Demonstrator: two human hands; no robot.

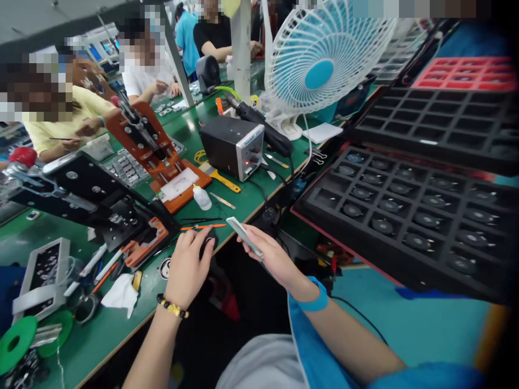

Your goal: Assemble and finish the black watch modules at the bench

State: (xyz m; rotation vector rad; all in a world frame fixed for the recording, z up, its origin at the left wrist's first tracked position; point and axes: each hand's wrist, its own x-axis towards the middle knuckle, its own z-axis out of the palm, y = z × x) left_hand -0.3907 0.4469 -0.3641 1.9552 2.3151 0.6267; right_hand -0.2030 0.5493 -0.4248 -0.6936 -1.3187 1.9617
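My right hand holds a thin, flat, pale rectangular piece, tilted, beyond the table's front edge. To its left, my left hand is over the green table's edge, its fingers bent around a small dark object that is partly hidden. An orange stick-like tool lies by the left fingertips. Just beyond are a small white bottle and metal tweezers. A round black-and-white item is beside my left wrist.
Black and orange presses stand left, with a grey-black control box and white fan beyond. Black compartment trays are on the right. Green spools and a white cloth lie left. Other people sit across the table.
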